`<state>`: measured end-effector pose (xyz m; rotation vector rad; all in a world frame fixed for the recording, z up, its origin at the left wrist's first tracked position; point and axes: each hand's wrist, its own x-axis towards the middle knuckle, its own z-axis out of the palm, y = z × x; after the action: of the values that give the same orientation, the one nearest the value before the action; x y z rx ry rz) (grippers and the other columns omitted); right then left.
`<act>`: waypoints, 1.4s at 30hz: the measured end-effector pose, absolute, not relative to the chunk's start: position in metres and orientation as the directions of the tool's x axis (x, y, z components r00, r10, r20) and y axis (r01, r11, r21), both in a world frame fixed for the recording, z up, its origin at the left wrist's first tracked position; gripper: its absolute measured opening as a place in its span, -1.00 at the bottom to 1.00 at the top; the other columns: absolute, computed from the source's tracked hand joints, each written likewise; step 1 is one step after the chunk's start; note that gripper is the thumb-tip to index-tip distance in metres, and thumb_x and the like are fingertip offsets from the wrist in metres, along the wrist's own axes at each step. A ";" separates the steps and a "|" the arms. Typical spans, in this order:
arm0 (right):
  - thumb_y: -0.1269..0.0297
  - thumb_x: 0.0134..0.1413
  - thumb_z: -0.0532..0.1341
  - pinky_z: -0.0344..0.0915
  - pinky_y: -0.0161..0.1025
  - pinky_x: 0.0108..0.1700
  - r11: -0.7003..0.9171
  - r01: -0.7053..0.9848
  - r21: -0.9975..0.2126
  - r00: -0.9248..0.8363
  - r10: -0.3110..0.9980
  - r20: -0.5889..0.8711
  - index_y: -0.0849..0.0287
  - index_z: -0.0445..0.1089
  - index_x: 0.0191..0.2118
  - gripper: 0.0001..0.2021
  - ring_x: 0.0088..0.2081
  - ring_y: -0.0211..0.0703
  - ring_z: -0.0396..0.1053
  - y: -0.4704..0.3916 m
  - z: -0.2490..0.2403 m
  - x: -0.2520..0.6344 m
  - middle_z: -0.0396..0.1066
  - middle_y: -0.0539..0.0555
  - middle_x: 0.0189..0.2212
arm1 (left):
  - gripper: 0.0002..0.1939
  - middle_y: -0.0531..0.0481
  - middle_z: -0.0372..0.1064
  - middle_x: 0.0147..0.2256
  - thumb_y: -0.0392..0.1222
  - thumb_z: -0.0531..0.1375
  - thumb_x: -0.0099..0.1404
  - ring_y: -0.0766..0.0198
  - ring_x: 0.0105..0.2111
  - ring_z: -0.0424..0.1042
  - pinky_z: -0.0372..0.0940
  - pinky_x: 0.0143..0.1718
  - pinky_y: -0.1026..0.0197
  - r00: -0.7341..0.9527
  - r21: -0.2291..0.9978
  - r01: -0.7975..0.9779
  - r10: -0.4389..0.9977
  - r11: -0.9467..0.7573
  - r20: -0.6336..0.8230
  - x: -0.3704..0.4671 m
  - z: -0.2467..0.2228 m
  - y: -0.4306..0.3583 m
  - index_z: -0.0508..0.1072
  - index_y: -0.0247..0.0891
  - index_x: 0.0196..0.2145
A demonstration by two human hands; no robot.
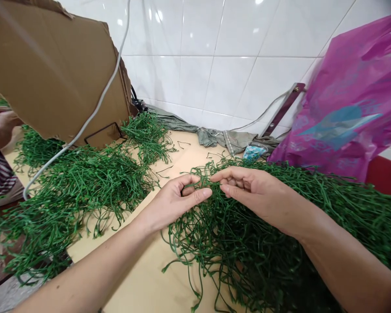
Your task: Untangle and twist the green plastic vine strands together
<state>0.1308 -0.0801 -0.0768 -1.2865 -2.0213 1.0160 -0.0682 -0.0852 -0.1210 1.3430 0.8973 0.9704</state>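
Both my hands meet above a big heap of thin green stems point(247, 243) with small knobbed tips, plastic-looking and tangled. My left hand point(179, 198) curls its fingers, its thumb stretched toward the right, with a thin green stem point(190, 184) between thumb and fingers. Close by, my right hand point(247, 187) is bent in a loose pinch, a bit of green stem showing between its index finger and thumb. The fingertips of the two hands are a small gap apart. Exactly where the stem runs is hard to make out against the heap.
More green stems point(107, 178) lie spread at left, under a leaning cardboard sheet point(58, 65) crossed by a white cable point(99, 104). Another person's hand point(1, 126) shows at far left. A purple bag point(345, 100), metal bracket point(283, 108) and grey cloth point(208, 137) line the tiled wall.
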 end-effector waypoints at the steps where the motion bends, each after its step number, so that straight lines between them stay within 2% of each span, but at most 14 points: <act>1: 0.17 0.21 0.17 0.30 -0.26 -0.32 0.287 0.531 -0.797 -0.408 0.911 0.056 0.17 0.46 -0.12 -0.76 -0.36 -0.19 0.36 -0.081 -0.078 0.129 0.43 0.02 -0.40 | -0.70 0.16 0.12 -0.52 0.03 0.33 0.22 0.38 -0.51 0.05 -0.02 -0.45 0.26 0.347 0.999 -0.029 0.937 -0.030 0.038 -0.068 -0.121 -0.085 0.41 -0.26 -0.37; 5: 0.23 0.24 0.13 0.27 -0.29 -0.40 0.379 0.582 -0.719 -0.413 0.900 0.140 0.13 0.47 -0.13 -0.80 -0.42 -0.21 0.32 -0.087 -0.077 0.125 0.38 -0.03 -0.47 | -0.73 0.14 0.15 -0.54 0.02 0.30 0.26 0.36 -0.52 0.03 -0.04 -0.47 0.26 0.296 0.993 0.059 0.952 -0.101 0.079 -0.069 -0.122 -0.083 0.48 -0.26 -0.31; 7: 0.29 0.25 0.13 0.30 -0.27 -0.34 0.455 0.620 -0.639 -0.391 0.886 0.250 0.12 0.47 -0.20 -0.83 -0.40 -0.20 0.35 -0.088 -0.075 0.126 0.41 -0.01 -0.44 | -0.79 0.12 0.22 -0.50 -0.05 0.28 0.27 0.35 -0.49 0.10 0.01 -0.45 0.27 0.301 0.987 0.068 0.946 -0.147 0.120 -0.070 -0.123 -0.082 0.50 -0.27 -0.28; 9: 0.35 0.26 0.14 0.34 -0.21 -0.21 0.542 0.660 -0.521 -0.361 0.836 0.413 0.12 0.46 -0.26 -0.86 -0.31 -0.16 0.39 -0.089 -0.072 0.127 0.46 0.04 -0.36 | -0.82 0.11 0.25 -0.47 -0.10 0.27 0.27 0.36 -0.47 0.13 0.03 -0.44 0.28 0.320 0.981 0.049 0.933 -0.189 0.164 -0.071 -0.126 -0.081 0.51 -0.28 -0.27; 12: 0.39 0.29 0.13 0.33 -0.10 -0.03 0.651 0.678 -0.343 -0.395 0.715 0.577 0.12 0.45 -0.21 -0.85 -0.13 -0.06 0.42 -0.090 -0.071 0.127 0.49 0.11 -0.21 | -0.80 0.15 0.12 -0.51 -0.08 0.27 0.28 0.37 -0.49 0.07 -0.01 -0.45 0.28 0.339 0.974 0.039 0.920 -0.224 0.198 -0.071 -0.130 -0.081 0.50 -0.29 -0.28; 14: 0.41 0.31 0.12 0.29 -0.02 0.08 0.710 0.661 -0.245 -0.469 0.645 0.603 0.11 0.47 -0.15 -0.82 -0.02 0.00 0.39 -0.090 -0.073 0.125 0.48 0.14 -0.13 | -0.78 0.17 0.04 -0.52 -0.05 0.26 0.29 0.36 -0.50 0.04 -0.03 -0.44 0.27 0.344 0.972 0.052 0.918 -0.228 0.197 -0.071 -0.131 -0.081 0.49 -0.28 -0.28; 17: 0.46 0.31 0.10 0.21 0.09 0.20 0.754 0.638 -0.152 -0.558 0.590 0.583 0.10 0.50 -0.11 -0.76 0.13 0.07 0.28 -0.089 -0.078 0.122 0.46 0.16 0.00 | -0.79 0.13 0.13 -0.47 -0.06 0.23 0.31 0.33 -0.44 0.11 0.03 -0.38 0.26 0.351 0.966 0.073 0.913 -0.248 0.208 -0.071 -0.130 -0.082 0.49 -0.28 -0.25; 22: 0.47 0.27 0.15 0.23 0.15 0.19 0.750 0.631 -0.199 -0.557 0.616 0.557 0.12 0.49 -0.24 -0.82 0.11 0.10 0.32 -0.085 -0.086 0.122 0.52 0.16 -0.04 | -0.77 0.06 0.25 -0.39 -0.06 0.16 0.37 0.28 -0.35 0.19 0.12 -0.28 0.24 0.405 0.959 0.085 0.889 -0.269 0.213 -0.071 -0.127 -0.083 0.45 -0.28 -0.32; 26: 0.50 0.19 0.20 0.33 -0.05 0.08 0.694 0.595 -0.405 -0.486 0.713 0.506 0.10 0.45 -0.28 -0.85 -0.02 -0.03 0.43 -0.083 -0.089 0.122 0.55 0.09 -0.15 | -0.71 0.08 0.20 -0.44 -0.02 0.12 0.41 0.30 -0.40 0.17 0.10 -0.34 0.25 0.413 0.958 0.118 0.890 -0.262 0.192 -0.071 -0.128 -0.083 0.42 -0.27 -0.36; 29: 0.45 0.20 0.20 0.34 -0.15 -0.01 0.651 0.602 -0.462 -0.472 0.757 0.452 0.11 0.42 -0.28 -0.89 -0.11 -0.08 0.45 -0.083 -0.089 0.121 0.53 0.06 -0.24 | -0.70 0.11 0.14 -0.49 -0.01 0.10 0.42 0.32 -0.46 0.11 0.05 -0.40 0.26 0.374 0.960 0.139 0.911 -0.243 0.176 -0.071 -0.129 -0.083 0.37 -0.25 -0.40; 33: 0.33 0.19 0.24 0.34 -0.18 -0.12 0.585 0.664 -0.465 -0.438 0.809 0.392 0.11 0.37 -0.30 -0.96 -0.23 -0.10 0.44 -0.085 -0.091 0.118 0.49 0.04 -0.31 | -0.67 0.10 0.14 -0.48 -0.03 0.10 0.42 0.31 -0.43 0.13 0.06 -0.38 0.26 0.339 0.935 0.200 0.916 -0.294 0.216 -0.070 -0.128 -0.084 0.31 -0.24 -0.46; 36: 0.44 0.14 0.18 0.32 -0.17 -0.18 0.618 0.664 -0.421 -0.460 0.782 0.422 0.12 0.34 -0.32 -0.92 -0.28 -0.10 0.39 -0.086 -0.097 0.112 0.45 0.05 -0.36 | -0.65 0.09 0.15 -0.47 -0.03 0.09 0.43 0.29 -0.40 0.16 0.08 -0.36 0.25 0.376 0.915 0.222 0.895 -0.338 0.239 -0.070 -0.127 -0.084 0.29 -0.22 -0.48; 39: 0.54 0.08 0.10 0.28 -0.16 -0.21 0.687 0.650 -0.326 -0.520 0.714 0.468 0.11 0.25 -0.40 -0.84 -0.30 -0.08 0.33 -0.085 -0.100 0.110 0.37 0.06 -0.41 | -0.66 0.09 0.14 -0.49 0.01 0.08 0.43 0.29 -0.42 0.15 0.08 -0.36 0.25 0.436 0.954 0.145 0.883 -0.262 0.176 -0.070 -0.127 -0.084 0.30 -0.21 -0.45; 42: 0.55 0.04 0.07 0.20 -0.19 -0.33 0.644 0.717 -0.268 -0.475 0.732 0.488 0.08 0.16 -0.48 -0.79 -0.42 -0.13 0.26 -0.078 -0.093 0.125 0.28 0.02 -0.51 | -0.63 0.10 0.13 -0.49 0.07 0.12 0.41 0.31 -0.44 0.14 0.09 -0.35 0.24 0.477 0.988 -0.003 0.868 -0.157 0.140 -0.072 -0.128 -0.083 0.28 -0.22 -0.47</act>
<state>0.1252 -0.0785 -0.0928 -1.1248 -2.2900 0.0347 -0.0716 -0.0831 -0.1278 1.5402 0.7803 0.9194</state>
